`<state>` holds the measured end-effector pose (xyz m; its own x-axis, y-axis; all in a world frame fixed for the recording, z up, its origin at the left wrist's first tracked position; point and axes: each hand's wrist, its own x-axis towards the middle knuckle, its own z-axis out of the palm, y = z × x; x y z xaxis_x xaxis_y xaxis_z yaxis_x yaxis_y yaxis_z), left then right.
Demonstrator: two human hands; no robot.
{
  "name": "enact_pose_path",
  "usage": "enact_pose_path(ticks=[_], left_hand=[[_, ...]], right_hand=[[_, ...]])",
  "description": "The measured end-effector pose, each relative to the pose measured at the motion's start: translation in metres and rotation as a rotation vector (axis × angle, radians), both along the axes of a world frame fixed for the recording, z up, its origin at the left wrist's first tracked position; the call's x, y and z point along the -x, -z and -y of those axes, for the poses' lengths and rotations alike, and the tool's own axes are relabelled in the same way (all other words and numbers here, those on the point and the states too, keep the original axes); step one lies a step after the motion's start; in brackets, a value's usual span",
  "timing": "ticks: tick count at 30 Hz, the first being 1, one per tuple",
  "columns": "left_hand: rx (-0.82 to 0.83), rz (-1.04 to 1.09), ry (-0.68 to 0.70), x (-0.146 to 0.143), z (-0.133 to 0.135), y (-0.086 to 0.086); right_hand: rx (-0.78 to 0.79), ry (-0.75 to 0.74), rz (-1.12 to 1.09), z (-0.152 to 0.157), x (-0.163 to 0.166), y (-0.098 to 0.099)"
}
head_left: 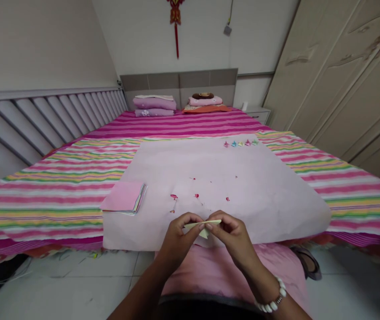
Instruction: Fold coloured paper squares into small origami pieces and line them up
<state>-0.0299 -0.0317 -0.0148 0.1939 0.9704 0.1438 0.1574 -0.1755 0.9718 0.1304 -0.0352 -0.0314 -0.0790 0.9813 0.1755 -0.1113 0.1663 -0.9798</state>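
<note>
A small pale-yellow folded paper (204,233) is held between both hands, just above the front edge of the white sheet. My left hand (185,231) pinches its left side between thumb and fingers. On its right side, my right hand (228,229) pinches the paper the same way, with the thumb near the middle fold. Part of the paper is hidden behind the fingers. To the left lies a stack of square coloured paper (123,196), pink on top. Several small folded paper pieces (241,143) in different colours stand in a row at the sheet's far right.
The large white sheet (276,195) covers the front of a bed with a striped bedspread (59,182). Small holes with red showing (196,196) dot the sheet. Folded bedding (154,106) sits by the headboard (206,82). A wardrobe (336,80) stands on the right.
</note>
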Motion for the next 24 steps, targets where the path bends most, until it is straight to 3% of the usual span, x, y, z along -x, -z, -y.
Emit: enact_pose_path(ticks=[9, 15, 19, 24], left_hand=[[0.349, 0.363, 0.001, -0.002, 0.001, 0.012], [0.275, 0.234, 0.028, 0.0, -0.002, 0.006], [0.266, 0.196, 0.058, -0.001, -0.003, 0.005], [0.289, 0.234, 0.102, -0.008, 0.0, 0.014]], right_hand=[[0.133, 0.09, -0.173, 0.0, 0.002, 0.0], [0.156, -0.061, -0.037, -0.001, -0.005, -0.004], [0.122, -0.05, 0.039, -0.002, -0.006, -0.006], [0.126, 0.044, -0.035, -0.002, -0.002, -0.001]])
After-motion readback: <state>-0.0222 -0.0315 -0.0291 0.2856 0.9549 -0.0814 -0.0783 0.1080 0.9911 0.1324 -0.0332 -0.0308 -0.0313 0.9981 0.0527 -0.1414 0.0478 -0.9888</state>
